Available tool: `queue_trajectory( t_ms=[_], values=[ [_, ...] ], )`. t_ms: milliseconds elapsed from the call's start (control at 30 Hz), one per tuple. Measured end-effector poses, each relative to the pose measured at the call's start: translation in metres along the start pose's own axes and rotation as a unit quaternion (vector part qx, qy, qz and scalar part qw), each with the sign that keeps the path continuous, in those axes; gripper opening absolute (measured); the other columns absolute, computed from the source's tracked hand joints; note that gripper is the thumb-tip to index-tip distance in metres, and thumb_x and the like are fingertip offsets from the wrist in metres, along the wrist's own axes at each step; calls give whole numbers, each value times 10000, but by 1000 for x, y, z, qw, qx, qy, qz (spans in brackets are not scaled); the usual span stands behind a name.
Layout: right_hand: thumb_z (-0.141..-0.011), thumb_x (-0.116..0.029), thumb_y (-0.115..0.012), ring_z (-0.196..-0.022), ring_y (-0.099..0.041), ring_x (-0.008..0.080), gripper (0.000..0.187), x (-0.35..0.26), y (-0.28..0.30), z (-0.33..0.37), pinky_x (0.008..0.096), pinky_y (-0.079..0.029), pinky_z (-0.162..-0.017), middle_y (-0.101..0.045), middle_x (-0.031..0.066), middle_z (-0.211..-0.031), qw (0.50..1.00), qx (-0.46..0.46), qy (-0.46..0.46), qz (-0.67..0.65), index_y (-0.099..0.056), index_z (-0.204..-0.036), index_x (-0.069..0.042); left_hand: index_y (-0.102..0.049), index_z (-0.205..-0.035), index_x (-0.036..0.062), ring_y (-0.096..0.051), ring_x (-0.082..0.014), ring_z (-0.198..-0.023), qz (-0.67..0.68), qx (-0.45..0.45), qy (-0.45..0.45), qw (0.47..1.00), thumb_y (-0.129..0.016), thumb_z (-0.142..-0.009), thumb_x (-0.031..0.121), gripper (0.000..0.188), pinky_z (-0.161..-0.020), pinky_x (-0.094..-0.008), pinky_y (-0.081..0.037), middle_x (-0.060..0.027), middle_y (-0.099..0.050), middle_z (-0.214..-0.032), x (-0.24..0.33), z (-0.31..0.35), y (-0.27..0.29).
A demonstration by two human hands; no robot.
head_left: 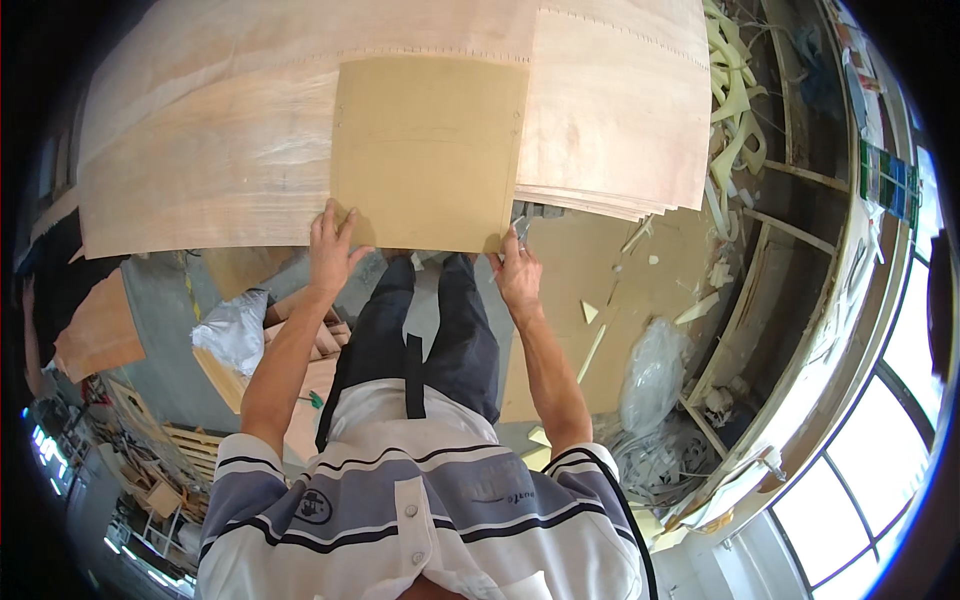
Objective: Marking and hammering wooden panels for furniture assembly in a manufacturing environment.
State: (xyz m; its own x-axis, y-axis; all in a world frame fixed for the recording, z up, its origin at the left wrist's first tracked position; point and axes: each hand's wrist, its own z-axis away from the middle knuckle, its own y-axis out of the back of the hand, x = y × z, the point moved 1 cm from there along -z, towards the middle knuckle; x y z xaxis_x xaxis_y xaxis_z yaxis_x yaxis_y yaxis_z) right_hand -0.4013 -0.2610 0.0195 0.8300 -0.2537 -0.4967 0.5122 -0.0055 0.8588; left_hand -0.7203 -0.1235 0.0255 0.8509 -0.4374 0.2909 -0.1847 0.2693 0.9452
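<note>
A flat tan rectangular board [430,150] lies on a stack of pale plywood sheets [620,130]. Its near edge faces me, and the right part sticks out past the sheets. My left hand [335,250] rests at the board's near left corner, fingers spread on its surface and thumb along the near edge. At the near right corner my right hand [518,272] is closed, its thumb and fingertips against the corner. A small grey metal tool [521,229] shows at those fingertips; its kind is too small to make out.
Foam offcuts [735,100] heap beside the stack at the right. Below lie a large tan sheet [565,290] with scraps and a clear plastic bag [655,375]. A wooden frame rack [760,290] stands along the right. A white bag [232,330] and wood pieces sit at my left.
</note>
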Motion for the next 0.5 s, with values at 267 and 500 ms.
queue_trajectory(
  t_ms=[267,500],
  values=[
    [-813,-147,-716,-843,-651,414,612,-5,2,-3,474,-536,-704,-664,238,-897,996,-54,-64,8,-446,-1308,89,-515,-1382,114,-378,-430,-1276,-3,-5,-3,1000,-809,-720,326,755,-1055,-480,-377,-254,-298,-1492,-2,-5,6],
    [-830,-122,-697,-787,-653,375,583,-14,-3,0,463,-531,-682,-662,209,-865,999,27,-34,-23,-444,-1319,69,-501,-1400,128,-346,-426,-1316,7,-32,-33,999,-791,-744,298,738,-1084,-468,-361,-263,-302,-1493,-14,-5,8]
  ],
)
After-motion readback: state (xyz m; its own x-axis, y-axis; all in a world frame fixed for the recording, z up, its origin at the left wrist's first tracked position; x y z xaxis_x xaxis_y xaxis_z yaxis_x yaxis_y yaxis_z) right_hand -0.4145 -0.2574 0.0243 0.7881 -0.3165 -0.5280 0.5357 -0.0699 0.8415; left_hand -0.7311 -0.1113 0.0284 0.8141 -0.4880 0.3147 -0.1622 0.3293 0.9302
